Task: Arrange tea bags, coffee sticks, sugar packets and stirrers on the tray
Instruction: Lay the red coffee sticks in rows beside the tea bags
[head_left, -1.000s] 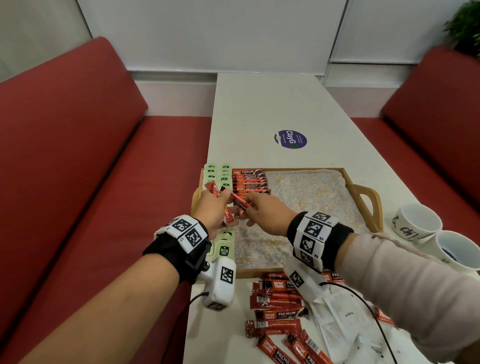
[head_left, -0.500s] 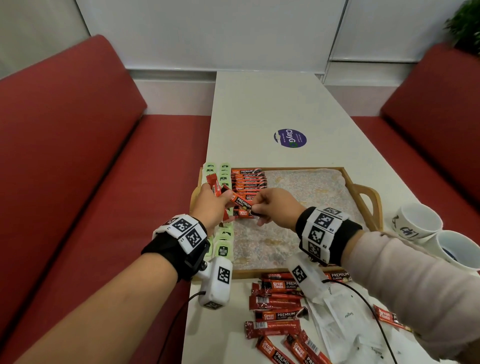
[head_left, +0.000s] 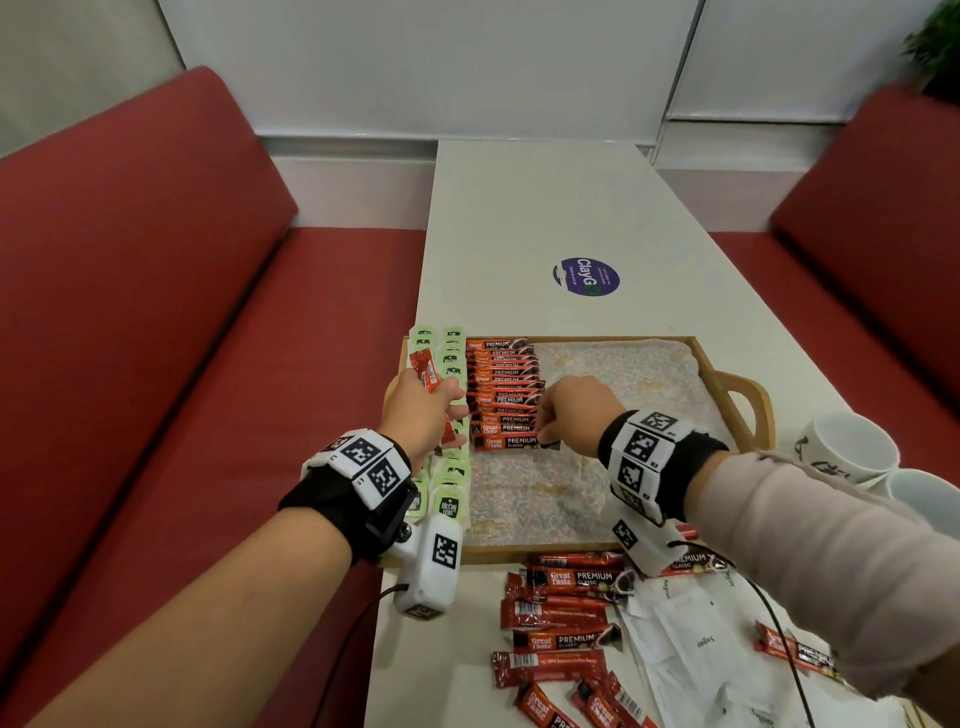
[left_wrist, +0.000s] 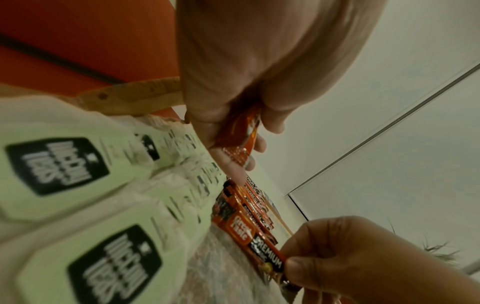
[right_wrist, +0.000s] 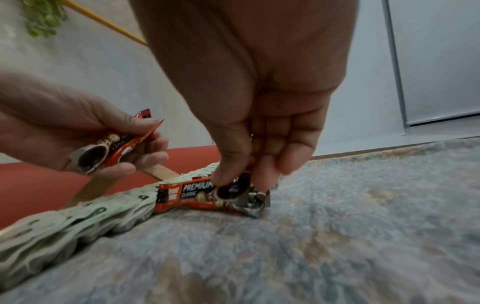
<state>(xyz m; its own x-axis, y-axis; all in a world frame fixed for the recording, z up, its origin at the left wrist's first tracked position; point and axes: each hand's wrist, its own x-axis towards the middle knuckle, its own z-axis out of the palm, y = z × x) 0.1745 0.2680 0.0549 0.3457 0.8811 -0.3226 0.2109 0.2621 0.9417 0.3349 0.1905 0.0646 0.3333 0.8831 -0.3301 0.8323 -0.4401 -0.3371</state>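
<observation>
Here, looking down from my head, I see the wooden tray on the white table. Green tea bags lie in two rows along the tray's left side. Right beside them is a neat row of coffee sticks. My right hand pinches the end of the nearest stick in the row, which lies flat on the tray's cloth. My left hand is over the tea bags and grips a few spare sticks that poke up from my fist. More loose sticks and white sugar packets lie on the table near me, outside the tray. Two white cups stand to the right of the tray.

Next, from my left wrist, my left hand has its fingers curled around the spare sticks. The tea bags are big and blurry below. My right hand holds the end of the stick in the row between thumb and finger.

Last, from my right wrist, my right hand has its thumb and fingertips squeezing the dark end of that stick. The stick touches the tea bags. My left hand hangs above, holding its spare sticks.
</observation>
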